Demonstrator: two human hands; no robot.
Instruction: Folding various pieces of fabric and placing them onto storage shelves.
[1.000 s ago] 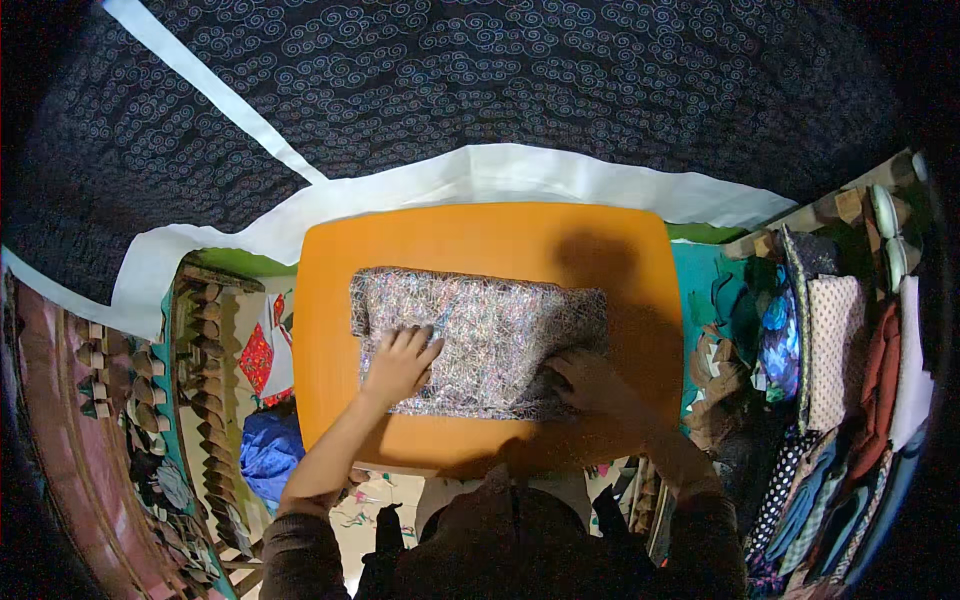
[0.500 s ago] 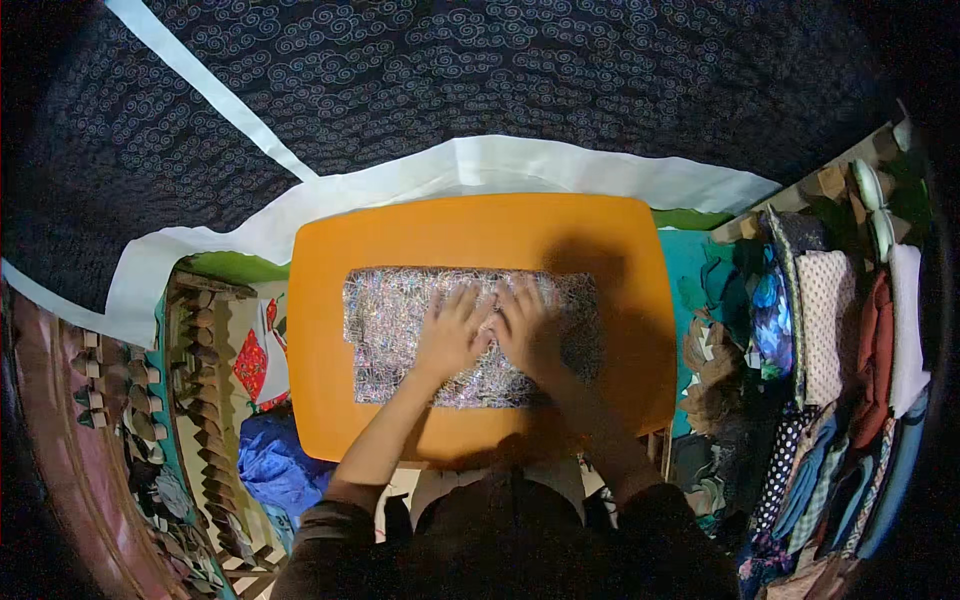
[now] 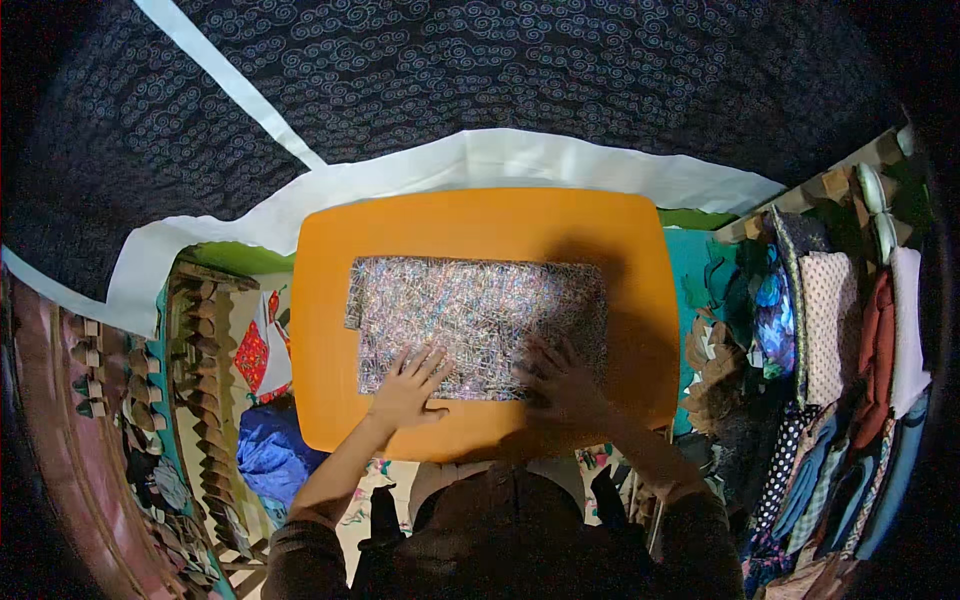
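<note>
A folded piece of glittery, multicoloured patterned cloth (image 3: 480, 310) lies flat on an orange table (image 3: 480, 222) with rounded corners. Its left edge shows a small step where the layers do not line up. My left hand (image 3: 408, 388) rests with spread fingers on the cloth's near edge, left of the middle, its palm partly over the bare table. On the near right part of the cloth lies my right hand (image 3: 562, 380), fingers also apart, in shadow. Neither hand grips anything.
Right of the table, several garments (image 3: 825, 330) hang in a row, beside dark and brown bunched cloth (image 3: 712, 350). At left are a crumpled blue cloth (image 3: 275, 450) and a red patterned cloth (image 3: 263, 350). Behind the table hangs dark swirl-patterned fabric (image 3: 480, 80) with a white border.
Both hands have moved from the middle of the cloth toward me and apart, to its near edge. The cloth stays folded in much the same place.
</note>
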